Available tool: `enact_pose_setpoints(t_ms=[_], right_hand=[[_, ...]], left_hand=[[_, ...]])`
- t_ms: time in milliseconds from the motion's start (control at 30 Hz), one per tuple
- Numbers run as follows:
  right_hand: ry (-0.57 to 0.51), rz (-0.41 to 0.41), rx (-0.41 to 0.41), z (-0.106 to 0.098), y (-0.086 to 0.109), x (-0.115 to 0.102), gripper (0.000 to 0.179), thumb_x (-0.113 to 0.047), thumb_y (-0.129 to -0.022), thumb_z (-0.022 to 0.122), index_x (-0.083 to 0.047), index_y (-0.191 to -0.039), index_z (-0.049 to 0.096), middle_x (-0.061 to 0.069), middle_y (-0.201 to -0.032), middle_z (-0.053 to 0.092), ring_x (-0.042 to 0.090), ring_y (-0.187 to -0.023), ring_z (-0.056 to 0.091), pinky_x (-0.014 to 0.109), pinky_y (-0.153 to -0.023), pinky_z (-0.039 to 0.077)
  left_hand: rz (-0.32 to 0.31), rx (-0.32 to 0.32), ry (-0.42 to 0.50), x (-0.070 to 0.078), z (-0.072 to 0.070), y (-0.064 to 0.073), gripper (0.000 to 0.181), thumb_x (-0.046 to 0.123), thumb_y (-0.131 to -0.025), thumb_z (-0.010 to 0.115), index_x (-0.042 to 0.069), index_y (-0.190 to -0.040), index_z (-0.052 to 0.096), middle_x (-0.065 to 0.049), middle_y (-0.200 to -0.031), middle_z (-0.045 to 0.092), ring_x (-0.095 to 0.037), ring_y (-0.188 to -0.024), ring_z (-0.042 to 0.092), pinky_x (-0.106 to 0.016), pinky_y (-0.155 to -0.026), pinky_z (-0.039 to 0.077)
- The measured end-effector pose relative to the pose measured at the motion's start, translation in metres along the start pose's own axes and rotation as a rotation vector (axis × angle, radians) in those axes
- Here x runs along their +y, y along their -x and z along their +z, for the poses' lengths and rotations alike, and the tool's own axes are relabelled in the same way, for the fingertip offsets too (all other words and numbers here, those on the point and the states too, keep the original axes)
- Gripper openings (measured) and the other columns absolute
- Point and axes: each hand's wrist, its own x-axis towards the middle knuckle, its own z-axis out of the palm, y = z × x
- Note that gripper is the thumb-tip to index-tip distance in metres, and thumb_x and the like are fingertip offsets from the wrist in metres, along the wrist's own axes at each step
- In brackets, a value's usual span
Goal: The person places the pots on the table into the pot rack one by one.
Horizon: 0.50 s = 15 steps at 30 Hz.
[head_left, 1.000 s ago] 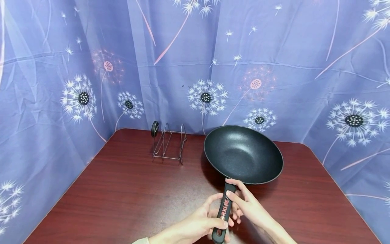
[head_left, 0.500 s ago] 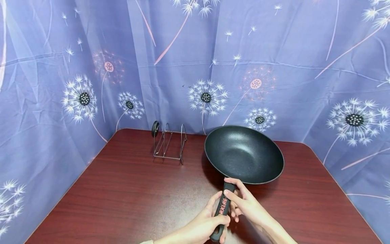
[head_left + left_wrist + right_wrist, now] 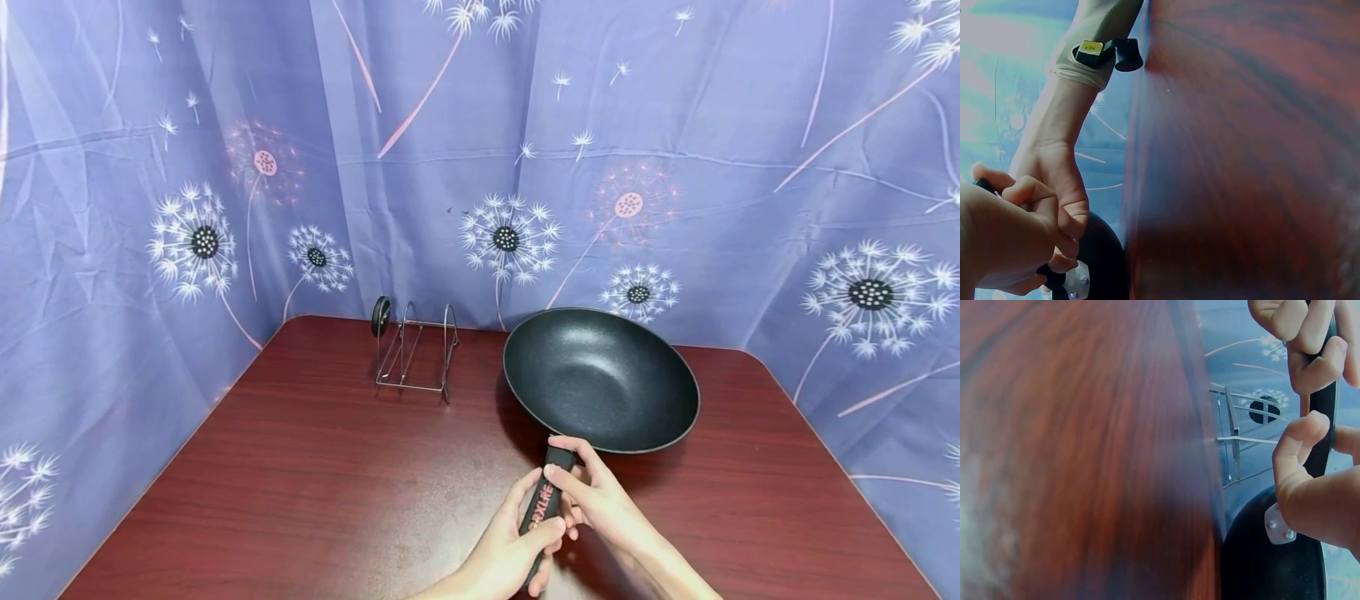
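Observation:
A black wok (image 3: 600,379) sits on the table at the right, its long black handle (image 3: 542,506) with red lettering pointing toward the person. My left hand (image 3: 504,546) grips the handle's rear part, thumb across the top. Nearer the bowl, my right hand (image 3: 609,504) holds the handle too, with its thumb on top and other fingers underneath. In the right wrist view, the fingers of the left hand (image 3: 1316,347) curl round the handle, and a silver riveted bracket (image 3: 1280,525) joins handle to wok. The handle's end is partly hidden by the left hand.
A chrome wire rack (image 3: 412,387) with a round black piece (image 3: 381,317) on its left side stands at the back of the reddish-brown table (image 3: 300,500). Blue dandelion-print curtains (image 3: 427,167) enclose the back and sides.
The left hand has shifted slightly to the left and its thumb has moved a little up the handle. The handle's near end has swung left slightly. Wok and rack stay about in place.

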Motion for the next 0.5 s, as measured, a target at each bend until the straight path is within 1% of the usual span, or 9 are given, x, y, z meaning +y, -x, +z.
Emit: enact_pose_setpoints(t_ms=[100, 233, 367, 433, 500], right_hand=[[-0.005, 0.007, 0.020, 0.0025, 0.0002, -0.0005, 0.053, -0.023, -0.099, 0.060, -0.013, -0.143, 0.031, 0.003, -0.083, 0.054, 0.007, -0.050, 0.050, 0.018, -0.048, 0.046], [-0.014, 0.023, 0.037, 0.0052, -0.0001, -0.0013, 0.057, -0.023, -0.099, 0.060, -0.012, -0.145, 0.028, 0.003, -0.087, 0.054, 0.007, -0.051, 0.050, 0.019, -0.049, 0.047], [-0.026, 0.033, 0.037, 0.0075, -0.0017, -0.0015, 0.062, -0.025, -0.099, 0.061, -0.010, -0.146, 0.024, 0.004, -0.090, 0.054, 0.008, -0.052, 0.052, 0.020, -0.049, 0.047], [-0.031, 0.035, 0.041, 0.0084, -0.0025, -0.0012, 0.063, -0.024, -0.099, 0.061, -0.008, -0.146, 0.023, 0.005, -0.090, 0.054, 0.008, -0.052, 0.051, 0.020, -0.049, 0.047], [-0.035, 0.033, 0.058, 0.0091, -0.0033, -0.0005, 0.061, -0.023, -0.099, 0.061, -0.008, -0.145, 0.025, 0.005, -0.089, 0.055, 0.009, -0.052, 0.051, 0.020, -0.049, 0.046]], left_hand=[[0.009, -0.002, -0.003, 0.0005, -0.0001, -0.0001, 0.061, 0.010, -0.100, 0.055, 0.008, -0.152, 0.023, -0.003, -0.094, 0.057, -0.005, -0.041, 0.038, -0.018, -0.039, 0.034], [0.023, -0.007, 0.009, 0.0013, 0.0000, 0.0000, 0.060, 0.011, -0.101, 0.055, 0.006, -0.152, 0.024, -0.004, -0.093, 0.056, -0.005, -0.044, 0.040, -0.017, -0.038, 0.033], [0.006, -0.001, 0.008, 0.0027, -0.0003, 0.0002, 0.061, 0.010, -0.100, 0.056, 0.008, -0.152, 0.024, -0.004, -0.091, 0.055, -0.005, -0.043, 0.040, -0.018, -0.038, 0.035], [-0.015, 0.002, 0.009, 0.0033, -0.0004, 0.0005, 0.062, 0.009, -0.099, 0.056, 0.009, -0.152, 0.024, -0.004, -0.091, 0.055, -0.005, -0.041, 0.038, -0.018, -0.039, 0.035], [-0.020, 0.002, 0.016, 0.0036, -0.0004, 0.0007, 0.062, 0.009, -0.099, 0.056, 0.010, -0.152, 0.024, -0.003, -0.091, 0.054, -0.005, -0.040, 0.038, -0.019, -0.040, 0.035]])
